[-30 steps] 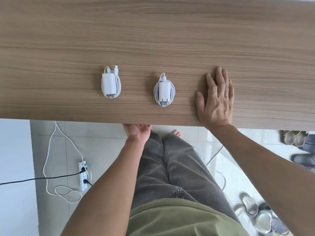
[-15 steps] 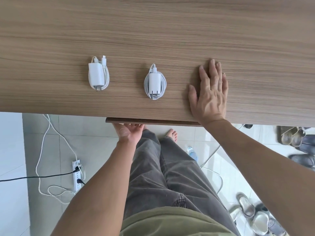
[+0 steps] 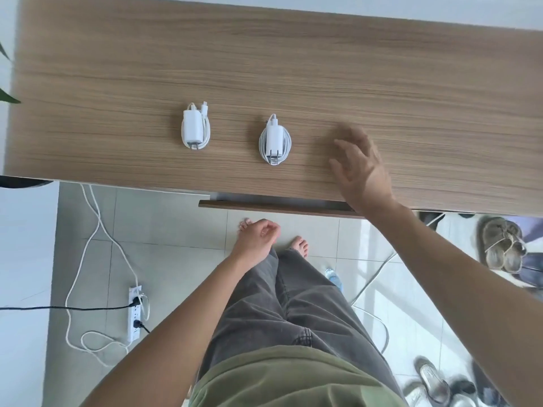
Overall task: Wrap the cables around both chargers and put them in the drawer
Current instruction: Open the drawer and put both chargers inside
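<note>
Only the front edge of the drawer (image 3: 276, 207) shows under the desk (image 3: 293, 60); its inside is hidden. Both chargers (image 3: 196, 130) (image 3: 275, 140), cables wrapped, lie on the desk. The right hand (image 3: 360, 168), blurred, spreads empty beside them; the left hand (image 3: 255, 238) hangs loosely curled, holding nothing.

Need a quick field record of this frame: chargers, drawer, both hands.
left charger: on desk, cable wrapped around it, prongs toward the person
right charger: on desk, cable wrapped around it, prongs toward the person
drawer: slightly open under the desk's near edge, inside not visible
left hand: below the drawer front, fingers loosely curled, holding nothing
right hand: blurred, above desk right of the right charger, fingers spread, holding nothing
chargers in drawer: none yet
</note>
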Demonstrator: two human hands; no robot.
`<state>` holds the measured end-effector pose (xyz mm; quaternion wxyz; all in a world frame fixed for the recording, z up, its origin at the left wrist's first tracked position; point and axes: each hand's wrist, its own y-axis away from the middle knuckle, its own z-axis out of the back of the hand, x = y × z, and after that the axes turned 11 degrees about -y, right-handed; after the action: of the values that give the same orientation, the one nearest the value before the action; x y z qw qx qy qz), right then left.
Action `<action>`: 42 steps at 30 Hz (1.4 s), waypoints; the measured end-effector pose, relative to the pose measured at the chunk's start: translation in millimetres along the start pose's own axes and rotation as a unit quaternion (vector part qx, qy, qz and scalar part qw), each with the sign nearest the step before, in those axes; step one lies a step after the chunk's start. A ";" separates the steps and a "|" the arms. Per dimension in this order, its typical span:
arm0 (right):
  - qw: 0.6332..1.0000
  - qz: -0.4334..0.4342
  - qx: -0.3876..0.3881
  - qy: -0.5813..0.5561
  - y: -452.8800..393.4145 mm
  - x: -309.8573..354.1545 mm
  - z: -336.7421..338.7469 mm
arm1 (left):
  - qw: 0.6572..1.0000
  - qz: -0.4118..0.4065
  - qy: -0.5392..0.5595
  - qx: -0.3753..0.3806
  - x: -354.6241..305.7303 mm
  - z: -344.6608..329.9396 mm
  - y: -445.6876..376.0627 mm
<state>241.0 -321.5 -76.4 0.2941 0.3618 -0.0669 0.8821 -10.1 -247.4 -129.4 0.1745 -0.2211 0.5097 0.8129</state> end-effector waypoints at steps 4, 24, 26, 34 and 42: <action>0.997 0.070 -0.033 -0.004 54.9 1.4 -0.3 | 0.941 -0.245 -0.195 -0.127 -22.2 16.3 33.8; 0.953 -0.082 0.244 0.161 85.1 -23.8 -14.8 | 0.823 -0.308 -0.441 -0.184 14.9 61.6 15.4; 0.950 -0.085 0.250 0.165 86.4 -24.5 -16.6 | 0.852 -0.250 -0.434 -0.153 15.7 60.8 12.3; 0.946 -0.107 0.262 0.160 119.7 -25.9 -28.7 | 0.875 -0.159 -0.452 -0.065 14.5 53.7 13.7; 0.936 -0.120 0.297 0.149 170.5 -19.4 -34.2 | 0.868 -0.137 -0.474 -0.054 46.9 22.0 48.0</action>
<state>134.8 -458.7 -98.4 0.2832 0.3028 0.2864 0.8638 -78.0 -244.9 -110.1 0.4926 0.1138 0.2854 0.8142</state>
